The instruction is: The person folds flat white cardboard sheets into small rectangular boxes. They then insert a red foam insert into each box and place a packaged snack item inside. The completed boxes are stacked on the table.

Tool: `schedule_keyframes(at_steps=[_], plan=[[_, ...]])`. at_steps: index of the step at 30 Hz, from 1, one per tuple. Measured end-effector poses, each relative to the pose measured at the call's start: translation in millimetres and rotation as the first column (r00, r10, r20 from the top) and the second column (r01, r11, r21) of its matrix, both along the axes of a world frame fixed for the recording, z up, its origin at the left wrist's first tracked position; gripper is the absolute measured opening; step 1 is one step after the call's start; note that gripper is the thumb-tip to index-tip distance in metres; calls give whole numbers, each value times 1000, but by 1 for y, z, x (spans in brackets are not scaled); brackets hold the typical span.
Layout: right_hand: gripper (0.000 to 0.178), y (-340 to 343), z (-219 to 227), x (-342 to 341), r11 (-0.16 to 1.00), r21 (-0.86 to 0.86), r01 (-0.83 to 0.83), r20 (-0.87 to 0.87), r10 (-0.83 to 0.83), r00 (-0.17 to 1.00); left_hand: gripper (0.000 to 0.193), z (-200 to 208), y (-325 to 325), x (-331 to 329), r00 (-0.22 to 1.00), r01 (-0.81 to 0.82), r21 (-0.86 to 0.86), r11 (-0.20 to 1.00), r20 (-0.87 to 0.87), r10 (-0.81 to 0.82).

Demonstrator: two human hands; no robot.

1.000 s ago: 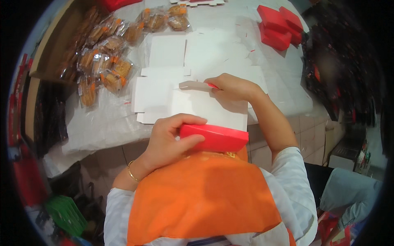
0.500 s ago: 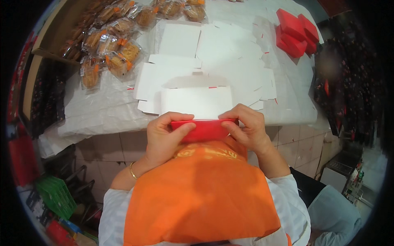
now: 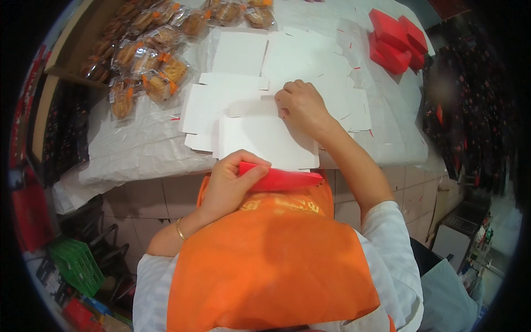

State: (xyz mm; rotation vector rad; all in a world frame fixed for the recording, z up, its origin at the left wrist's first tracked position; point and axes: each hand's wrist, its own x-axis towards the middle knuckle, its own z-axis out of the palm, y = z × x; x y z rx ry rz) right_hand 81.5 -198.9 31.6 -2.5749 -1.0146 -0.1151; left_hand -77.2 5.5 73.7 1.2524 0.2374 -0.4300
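Cardboard (image 3: 265, 138): flat, white, with a red flap (image 3: 285, 180) bent up
Left hand (image 3: 229, 178): you pinch that flap
Right hand (image 3: 302, 108): curled; can't tell its grip

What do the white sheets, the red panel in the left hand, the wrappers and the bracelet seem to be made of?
White sheets: probably thin card, matte, with crisp straight edges.
Red panel: likely card or paper, smooth and evenly coloured.
Wrappers: likely plastic film, clear, glossy and crinkled.
Bracelet: apparently metal, gold-coloured and shiny; plated or solid, I cannot tell.
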Motion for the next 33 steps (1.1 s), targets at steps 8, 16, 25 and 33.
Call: schedule_keyframes(at_steps=[8,16,25,33], plan=[[14,1,88,-13,853,522,11,49,-43,998,16,52,22,14,393,-313,433,845,869,-300],[24,-46,79,-29,935,321,150,-693,125,710,10,41,10,19,883,-35,418,908,438,-167],[31,-15,83,-38,932,362,-21,-703,288,651,11,14,-3,10,992,33,153,988,118,-52],[27,-6,86,-50,952,303,39,-661,180,729,23,5,-5,4,991,-95,26,995,97,92]])
